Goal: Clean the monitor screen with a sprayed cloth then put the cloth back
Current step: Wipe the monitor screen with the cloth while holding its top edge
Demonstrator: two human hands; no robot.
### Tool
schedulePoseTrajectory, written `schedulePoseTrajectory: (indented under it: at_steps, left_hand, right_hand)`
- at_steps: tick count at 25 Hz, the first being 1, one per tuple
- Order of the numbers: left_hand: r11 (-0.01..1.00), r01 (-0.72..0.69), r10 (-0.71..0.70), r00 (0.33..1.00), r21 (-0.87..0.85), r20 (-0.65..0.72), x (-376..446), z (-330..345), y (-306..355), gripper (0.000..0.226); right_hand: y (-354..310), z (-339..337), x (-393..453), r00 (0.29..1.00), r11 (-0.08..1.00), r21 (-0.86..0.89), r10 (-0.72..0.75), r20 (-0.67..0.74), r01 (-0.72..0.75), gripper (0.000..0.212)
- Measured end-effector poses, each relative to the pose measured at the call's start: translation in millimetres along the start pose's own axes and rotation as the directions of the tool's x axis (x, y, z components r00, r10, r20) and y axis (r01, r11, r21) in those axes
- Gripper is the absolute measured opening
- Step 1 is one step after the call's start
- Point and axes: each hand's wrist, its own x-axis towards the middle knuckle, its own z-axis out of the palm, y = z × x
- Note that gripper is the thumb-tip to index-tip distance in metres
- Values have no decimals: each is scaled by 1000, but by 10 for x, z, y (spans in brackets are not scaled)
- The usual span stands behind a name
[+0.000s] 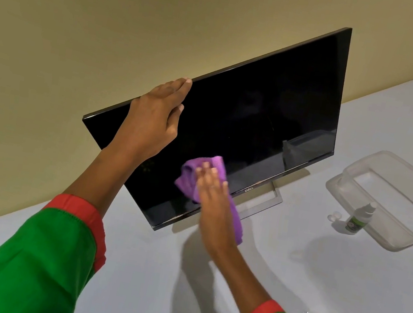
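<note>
Black monitor point(246, 125) standing tilted at the frame centre on a white worktop point(288, 281), screen dark. Left hand point(150, 121) at the upper left edge of the screen, fingers point(182, 85) stretched almost flat and hooked over the top edge, thumb on the glass. Right hand point(213, 199) open and flat at the lower middle, pressing a purple cloth point(204, 175) against the screen near the bottom bezel, one end hanging below. Far right: clear plastic container point(361, 181), with a small spray bottle point(360, 216) and its cap point(334, 216) just beside.
</note>
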Motion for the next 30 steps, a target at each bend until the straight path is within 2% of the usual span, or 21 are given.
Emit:
schedulePoseTrajectory:
  at_steps: [1,2,3,4,5,7,9,11,13,14,17,20,21,23,24,25,27,29,30]
  left_hand:
    - [1000,-1,1,1000,-2,-4,-2,2,-1,45]
    - [1000,0,0,1000,-3,-7,-6,7,0,45]
    - [1000,3,-3,1000,-5,-9,-9,11,4,45]
    - [1000,7,-7,1000,-11,-11,-11,13,10,45]
    - [1000,9,-9,1000,-19,-13,-10,16,15,44]
    - [1000,13,-14,1000,-23,-18,-9,15,19,45]
    - [999,20,-20,1000,-28,-20,-9,12,26,45]
    - [999,20,-21,1000,-33,-20,3,12,39,45]
    - [999,19,-19,1000,-35,-21,12,11,36,44]
    - [999,22,-23,1000,-42,-22,15,7,30,44]
    - [998,33,-34,999,-51,-28,13,12,31,45]
    - [998,38,-38,999,-54,-16,5,8,26,45]
    - [997,33,-34,999,-64,-8,5,-7,13,45]
    - [996,11,-11,1000,-90,4,19,-59,-24,44]
    - [996,-6,6,1000,-94,7,31,-85,-40,44]
    - [996,-23,24,1000,-82,11,37,-102,-50,44]
    - [999,-45,45,999,-12,18,12,-95,-46,44]
    - [998,-10,9,1000,62,13,-56,-47,-37,47]
    - [996,22,-22,1000,82,4,-100,-25,-39,47]
  right_hand:
    - [157,-57,18,989,990,32,140,-47,-139,84]
    - [279,-110,47,949,945,147,305,-78,-292,83]
    - [370,-134,65,904,882,278,418,-92,-379,77]
    - [416,-137,55,880,852,337,460,-120,-400,71]
    - [389,-118,29,886,860,344,443,-138,-377,65]
    - [263,-15,-57,949,928,247,306,-73,-280,59]
    - [17,110,-99,999,998,34,42,21,-43,69]
    - [-56,100,40,982,982,-77,-168,88,175,76]
    - [22,-78,289,967,958,-129,-251,48,255,74]
    - [75,-179,389,968,956,-161,-250,0,247,74]
    - [373,-415,537,991,986,-164,-25,-132,3,91]
    - [457,-390,421,964,972,-82,206,-165,-222,90]
    - [470,-294,304,967,970,-86,216,-132,-229,86]
    - [403,-82,33,990,943,-316,72,-120,-107,83]
    - [363,6,-72,998,921,-389,-15,-56,-8,85]
    - [335,71,-113,991,923,-368,-129,-30,110,88]
    - [232,54,-74,923,826,-420,-375,88,376,77]
    - [212,-95,132,847,688,-507,-496,193,519,59]
    - [276,-184,234,832,646,-540,-508,223,539,56]
